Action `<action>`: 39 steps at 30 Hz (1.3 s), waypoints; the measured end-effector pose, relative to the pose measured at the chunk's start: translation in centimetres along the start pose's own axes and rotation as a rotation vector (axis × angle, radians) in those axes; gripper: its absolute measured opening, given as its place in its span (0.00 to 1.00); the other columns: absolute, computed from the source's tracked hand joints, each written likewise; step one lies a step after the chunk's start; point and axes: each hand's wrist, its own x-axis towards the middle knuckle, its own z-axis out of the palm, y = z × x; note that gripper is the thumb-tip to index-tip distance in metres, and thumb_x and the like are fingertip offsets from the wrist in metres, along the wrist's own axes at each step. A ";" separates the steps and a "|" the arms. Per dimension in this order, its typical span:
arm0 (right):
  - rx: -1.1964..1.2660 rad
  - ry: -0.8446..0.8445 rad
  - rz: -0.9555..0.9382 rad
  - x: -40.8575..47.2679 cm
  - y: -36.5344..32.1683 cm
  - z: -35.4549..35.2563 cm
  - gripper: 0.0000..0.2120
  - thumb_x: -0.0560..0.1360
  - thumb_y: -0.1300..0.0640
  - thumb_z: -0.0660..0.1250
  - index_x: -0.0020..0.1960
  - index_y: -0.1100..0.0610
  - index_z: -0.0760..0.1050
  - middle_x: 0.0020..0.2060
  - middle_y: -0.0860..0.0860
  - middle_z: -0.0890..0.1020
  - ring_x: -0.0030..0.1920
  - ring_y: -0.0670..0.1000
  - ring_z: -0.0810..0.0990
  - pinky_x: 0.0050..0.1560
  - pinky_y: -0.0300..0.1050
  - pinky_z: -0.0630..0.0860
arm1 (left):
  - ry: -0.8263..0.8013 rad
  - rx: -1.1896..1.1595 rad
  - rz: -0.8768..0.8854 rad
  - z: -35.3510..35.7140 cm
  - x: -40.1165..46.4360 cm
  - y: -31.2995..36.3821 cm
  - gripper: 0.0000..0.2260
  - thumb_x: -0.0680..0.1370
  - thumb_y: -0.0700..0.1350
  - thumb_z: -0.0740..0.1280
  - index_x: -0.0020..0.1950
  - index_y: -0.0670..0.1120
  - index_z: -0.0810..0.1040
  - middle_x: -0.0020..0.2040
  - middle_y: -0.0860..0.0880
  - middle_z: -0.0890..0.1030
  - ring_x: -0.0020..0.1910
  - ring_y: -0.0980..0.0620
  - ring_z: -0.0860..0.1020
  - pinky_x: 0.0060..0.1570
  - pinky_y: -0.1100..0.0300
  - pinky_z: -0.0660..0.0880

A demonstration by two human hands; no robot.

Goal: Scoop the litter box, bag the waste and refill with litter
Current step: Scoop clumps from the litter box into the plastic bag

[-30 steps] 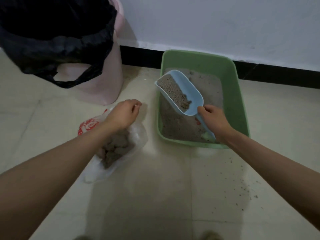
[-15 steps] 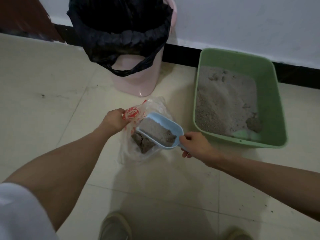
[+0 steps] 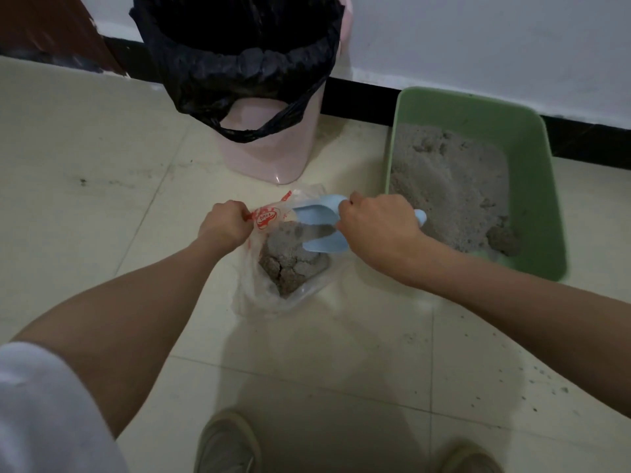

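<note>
A clear plastic bag [image 3: 252,295] with red print lies on the floor, holding grey clumped litter [image 3: 290,261]. My left hand [image 3: 223,225] pinches the bag's rim and holds its mouth open. My right hand [image 3: 377,228] grips the handle of a light blue scoop [image 3: 317,223], which is tipped on its side over the bag's mouth with litter sliding out. The green litter box [image 3: 532,206] stands to the right against the wall, with grey litter [image 3: 450,186] and a dark clump [image 3: 503,240] near its front right corner.
A pink bin [image 3: 269,145] lined with a black bag [image 3: 239,59] stands behind the clear bag. Loose litter grains dot the tiles at the right. My two shoes [image 3: 227,442] show at the bottom edge. A dark baseboard runs along the white wall.
My right hand carried the loaded scoop from the litter box over to the bag, then rolled it over so the litter pours in. My left hand kept hold of the bag's rim.
</note>
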 end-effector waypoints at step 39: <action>1.501 0.043 1.097 4.1 24.0 14.6 0.16 0.79 0.58 0.57 0.61 0.68 0.71 0.32 0.55 0.75 0.28 0.49 0.71 0.26 0.40 0.68 | 0.194 -0.189 0.241 10.3 4.9 23.7 0.21 0.82 0.47 0.48 0.76 0.49 0.51 0.60 0.39 0.72 0.54 0.39 0.74 0.47 0.50 0.68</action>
